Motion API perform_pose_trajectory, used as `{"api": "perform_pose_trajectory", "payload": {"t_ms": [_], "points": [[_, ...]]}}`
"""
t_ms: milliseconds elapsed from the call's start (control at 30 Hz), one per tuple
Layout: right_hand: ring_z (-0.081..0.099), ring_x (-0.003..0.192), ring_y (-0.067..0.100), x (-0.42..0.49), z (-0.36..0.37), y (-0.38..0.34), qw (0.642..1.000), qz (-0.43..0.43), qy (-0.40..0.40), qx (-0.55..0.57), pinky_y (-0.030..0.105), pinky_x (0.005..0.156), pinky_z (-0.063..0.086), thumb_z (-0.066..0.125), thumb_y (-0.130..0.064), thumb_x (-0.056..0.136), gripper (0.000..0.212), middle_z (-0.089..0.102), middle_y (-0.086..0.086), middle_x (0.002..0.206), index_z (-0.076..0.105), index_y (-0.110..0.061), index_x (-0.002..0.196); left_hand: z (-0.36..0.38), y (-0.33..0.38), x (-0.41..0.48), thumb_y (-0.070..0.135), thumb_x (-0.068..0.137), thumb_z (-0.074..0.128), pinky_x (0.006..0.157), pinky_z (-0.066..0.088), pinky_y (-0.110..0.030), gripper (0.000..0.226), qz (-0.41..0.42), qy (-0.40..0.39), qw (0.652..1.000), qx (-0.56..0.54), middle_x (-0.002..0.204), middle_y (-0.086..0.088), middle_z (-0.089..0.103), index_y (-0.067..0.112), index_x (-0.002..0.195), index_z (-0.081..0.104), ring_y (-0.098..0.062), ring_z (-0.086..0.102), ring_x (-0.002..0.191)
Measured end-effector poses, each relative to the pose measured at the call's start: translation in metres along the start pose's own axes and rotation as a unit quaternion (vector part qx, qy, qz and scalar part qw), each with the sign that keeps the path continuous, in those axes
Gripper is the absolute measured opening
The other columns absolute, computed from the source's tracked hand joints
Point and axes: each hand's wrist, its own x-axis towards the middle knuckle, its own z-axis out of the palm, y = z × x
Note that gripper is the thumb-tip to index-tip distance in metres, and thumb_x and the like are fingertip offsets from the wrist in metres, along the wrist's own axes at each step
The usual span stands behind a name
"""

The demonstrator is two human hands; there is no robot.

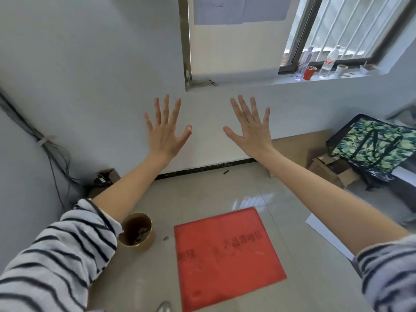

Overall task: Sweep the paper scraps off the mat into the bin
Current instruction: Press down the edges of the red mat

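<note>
While both the left hand [165,129] and right hand [249,127] hover spread and empty, the flat red rectangular mat [227,255] looks nearly scrap-free beside the round gold-rimmed bin [147,243]; little seems left.

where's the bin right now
In the head view the bin stands on the floor at lower left, just left of the red mat and partly under the left forearm's striped sleeve.

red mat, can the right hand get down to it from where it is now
Probably yes. The right hand is raised, open and empty, well above the red mat. Nothing lies between them, and the mat's surface looks bare, so lowering the arm should reach it.
</note>
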Motion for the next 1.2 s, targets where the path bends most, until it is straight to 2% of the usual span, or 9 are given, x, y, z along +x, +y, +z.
{"api": "perform_pose_trajectory", "payload": {"t_ms": [200,433,567,700,767,967,1100,1200], "points": [[-0.012,0.152,0.025,-0.043,0.037,0.032,0.997,-0.039,-0.051,0.048,0.063,0.116,-0.007,0.022,-0.069,0.094,0.078,-0.008,-0.008,0.166,-0.007,-0.032,0.157,0.038,0.048,-0.061,0.062,0.093,0.035,0.118,0.003,-0.062,0.079,-0.038,-0.038,0.999,0.004,0.166,-0.003,-0.003,0.031,0.158,0.002,-0.029,-0.006,0.152],[-0.012,0.152,0.022,-0.092,0.1,0.047,0.99,-0.018,-0.103,0.092,0.061,0.117,-0.007,0.027,-0.067,0.095,0.077,-0.005,-0.011,0.166,-0.004,-0.035,0.157,0.081,0.042,-0.122,0.064,0.094,0.032,0.118,0.004,-0.059,0.077,-0.065,-0.089,0.994,0.016,0.166,-0.004,-0.001,0.03,0.158,0.004,-0.028,-0.006,0.152],[-0.015,0.151,0.018,-0.13,0.159,0.062,0.984,0.019,-0.133,0.116,0.058,0.116,-0.01,0.028,-0.069,0.092,0.078,-0.006,-0.013,0.165,-0.002,-0.037,0.157,0.132,0.029,-0.157,0.064,0.092,0.029,0.119,0.007,-0.06,0.078,-0.066,-0.13,0.989,0.015,0.166,-0.003,-0.002,0.03,0.158,0.005,-0.028,-0.006,0.152],[-0.019,0.15,0.018,-0.18,0.235,0.087,0.977,0.038,-0.174,0.12,0.059,0.118,-0.011,0.021,-0.072,0.091,0.078,-0.009,-0.013,0.165,-0.006,-0.038,0.156,0.198,0.025,-0.203,0.064,0.092,0.031,0.118,0.002,-0.057,0.079,-0.068,-0.151,0.986,0.003,0.166,-0.002,-0.006,0.031,0.158,0.002,-0.025,-0.009,0.152],[-0.017,0.151,0.018,-0.205,0.282,0.106,0.973,0.066,-0.187,0.115,0.06,0.117,-0.011,0.018,-0.074,0.089,0.079,-0.007,-0.014,0.165,-0.005,-0.04,0.156,0.242,0.024,-0.228,0.064,0.092,0.031,0.119,0.003,-0.057,0.079,-0.071,-0.16,0.985,0.0,0.166,-0.002,-0.005,0.031,0.158,0.003,-0.025,-0.008,0.152],[-0.02,0.15,0.017,-0.29,0.48,0.183,0.963,0.11,-0.237,0.071,0.058,0.115,-0.013,0.018,-0.074,0.089,0.079,-0.007,-0.013,0.165,-0.012,-0.042,0.154,0.445,0.014,-0.321,0.068,0.092,0.03,0.118,0.004,-0.057,0.077,-0.089,-0.203,0.975,-0.014,0.166,-0.001,0.002,0.033,0.157,0.009,-0.024,-0.005,0.152],[-0.019,0.15,0.019,-0.352,0.619,0.223,0.949,0.124,-0.29,0.03,0.052,0.111,-0.026,0.01,-0.077,0.084,0.081,-0.013,-0.012,0.164,-0.015,-0.042,0.153,0.586,-0.001,-0.39,0.067,0.089,0.033,0.115,0.021,-0.063,0.077,-0.107,-0.236,0.966,-0.012,0.164,-0.004,0.016,0.032,0.156,0.019,-0.024,0.004,0.151],[-0.017,0.15,0.021,-0.4,0.723,0.247,0.936,0.145,-0.321,0.024,0.051,0.11,-0.027,0.009,-0.078,0.083,0.081,-0.011,-0.012,0.164,-0.014,-0.043,0.153,0.687,-0.018,-0.45,0.066,0.087,0.037,0.114,0.021,-0.063,0.077,-0.119,-0.245,0.962,-0.012,0.164,-0.003,0.017,0.034,0.155,0.021,-0.025,0.004,0.151]]}}
